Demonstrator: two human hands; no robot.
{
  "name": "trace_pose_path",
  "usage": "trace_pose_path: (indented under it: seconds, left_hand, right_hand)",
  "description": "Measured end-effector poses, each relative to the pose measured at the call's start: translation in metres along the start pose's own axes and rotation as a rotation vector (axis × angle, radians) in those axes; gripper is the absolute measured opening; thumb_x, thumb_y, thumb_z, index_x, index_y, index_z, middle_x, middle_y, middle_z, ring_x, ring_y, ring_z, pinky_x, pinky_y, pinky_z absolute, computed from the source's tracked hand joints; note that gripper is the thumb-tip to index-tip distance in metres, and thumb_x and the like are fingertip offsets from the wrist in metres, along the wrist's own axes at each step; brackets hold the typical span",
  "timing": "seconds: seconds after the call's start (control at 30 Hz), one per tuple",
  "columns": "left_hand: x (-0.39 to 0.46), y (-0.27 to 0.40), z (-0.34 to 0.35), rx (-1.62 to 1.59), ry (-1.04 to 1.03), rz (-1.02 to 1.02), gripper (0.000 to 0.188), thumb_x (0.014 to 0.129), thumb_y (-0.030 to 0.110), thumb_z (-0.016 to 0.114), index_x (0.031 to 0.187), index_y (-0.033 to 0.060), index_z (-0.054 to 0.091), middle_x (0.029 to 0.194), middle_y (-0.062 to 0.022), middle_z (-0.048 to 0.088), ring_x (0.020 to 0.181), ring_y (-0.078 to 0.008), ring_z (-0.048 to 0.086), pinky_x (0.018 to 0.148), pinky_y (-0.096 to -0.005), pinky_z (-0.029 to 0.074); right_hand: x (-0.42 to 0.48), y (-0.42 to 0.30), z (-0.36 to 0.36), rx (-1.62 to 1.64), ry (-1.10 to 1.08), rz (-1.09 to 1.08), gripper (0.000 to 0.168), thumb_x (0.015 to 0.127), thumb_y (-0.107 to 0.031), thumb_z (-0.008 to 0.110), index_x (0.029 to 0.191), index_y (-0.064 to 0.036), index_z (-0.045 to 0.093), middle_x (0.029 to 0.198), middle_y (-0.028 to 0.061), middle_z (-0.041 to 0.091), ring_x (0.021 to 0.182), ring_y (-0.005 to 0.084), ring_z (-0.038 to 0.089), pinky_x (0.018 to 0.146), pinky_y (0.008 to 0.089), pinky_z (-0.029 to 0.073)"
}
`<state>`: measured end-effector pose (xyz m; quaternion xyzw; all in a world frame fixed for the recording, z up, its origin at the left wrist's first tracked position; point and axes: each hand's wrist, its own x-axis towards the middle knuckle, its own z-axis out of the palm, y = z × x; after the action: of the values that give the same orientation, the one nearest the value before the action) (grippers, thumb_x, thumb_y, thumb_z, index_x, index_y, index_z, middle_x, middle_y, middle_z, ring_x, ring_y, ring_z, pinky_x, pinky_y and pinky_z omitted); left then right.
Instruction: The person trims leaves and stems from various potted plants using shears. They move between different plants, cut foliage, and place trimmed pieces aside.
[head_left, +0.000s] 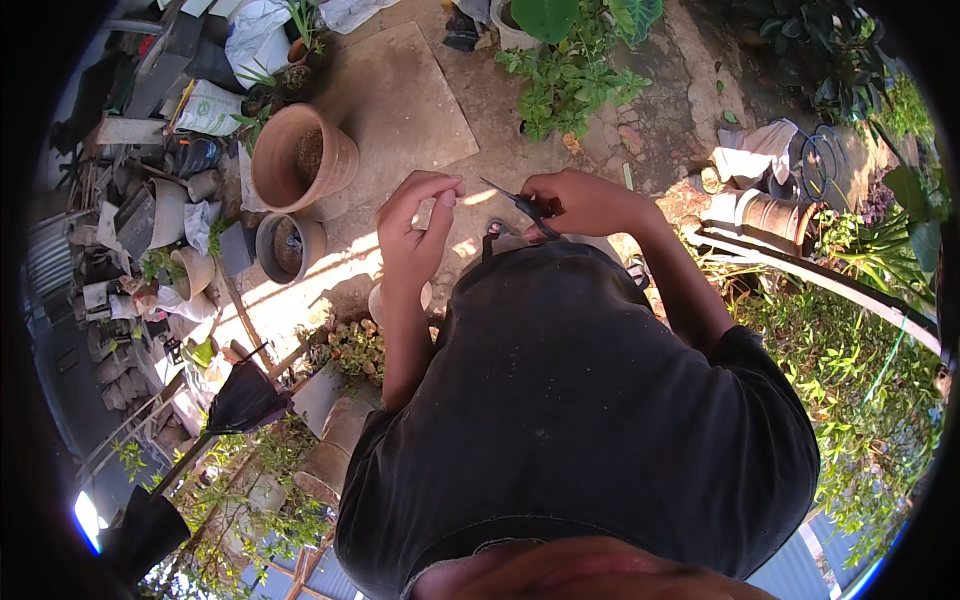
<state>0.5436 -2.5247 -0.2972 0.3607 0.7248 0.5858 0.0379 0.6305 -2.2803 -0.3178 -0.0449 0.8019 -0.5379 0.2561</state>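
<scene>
A pair of dark-handled scissors (529, 210) is in my right hand (585, 201), in front of my waist, with the blades pointing towards my left hand. My left hand (416, 217) is raised just left of the blade tips, thumb and forefinger curved close to each other; whether something thin lies between their tips I cannot tell. Scissors and left hand do not touch. Beyond my left hand stands a large terracotta pot (341, 161) with soil inside, and nearer to me a smaller grey pot (311, 247) with soil.
Stacked pots, sacks and scrap (161, 217) crowd the left side. A leafy green plant (559, 90) grows ahead. At the right are a clay pot lying on its side (765, 217), a white cloth (757, 154) and a coiled blue hose (821, 161).
</scene>
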Motion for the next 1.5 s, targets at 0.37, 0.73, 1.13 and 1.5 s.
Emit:
trace_pose_path:
  seconds: [0.37,0.73,1.13,1.5]
  left_hand:
    - [0.006,-0.017,-0.044,0.014,0.015,0.008,0.02,0.087,-0.004,0.066,0.106,0.0,0.071,0.075,-0.0053,0.064,0.064,-0.0089,0.053,0.06,-0.0233,0.044]
    - [0.012,-0.043,-0.059,-0.014,-0.008,-0.079,0.018,0.089,-0.001,0.066,0.106,0.0012,0.071,0.072,-0.004,0.062,0.061,-0.0076,0.051,0.059,-0.0232,0.043]
    - [0.085,-0.047,-0.003,-0.03,-0.302,-0.13,0.019,0.088,-0.004,0.062,0.105,0.0002,0.07,0.077,-0.0064,0.064,0.071,-0.0119,0.059,0.069,-0.025,0.047]
    - [0.195,-0.083,0.111,0.003,-0.451,-0.289,0.017,0.09,-0.001,0.062,0.105,-0.0003,0.07,0.081,-0.0084,0.066,0.073,-0.0137,0.062,0.07,-0.0264,0.049]
  right_hand:
    - [0.01,-0.014,0.033,0.013,0.148,0.051,0.047,0.084,-0.037,0.079,0.11,-0.001,0.063,0.076,0.007,0.064,0.069,0.014,0.058,0.062,0.0305,0.045]
    - [0.034,0.011,0.031,-0.053,0.151,0.195,0.05,0.083,-0.039,0.08,0.111,0.0,0.064,0.081,0.0093,0.066,0.075,0.0191,0.061,0.068,0.0338,0.047]
    - [0.039,0.068,-0.024,0.059,0.208,0.247,0.056,0.081,-0.047,0.08,0.109,-0.001,0.063,0.086,0.0111,0.065,0.079,0.023,0.062,0.071,0.0359,0.048]
    - [0.007,0.202,-0.137,0.291,0.385,0.364,0.05,0.086,-0.042,0.076,0.106,0.001,0.059,0.081,0.0121,0.07,0.081,0.0239,0.069,0.07,0.0355,0.051]
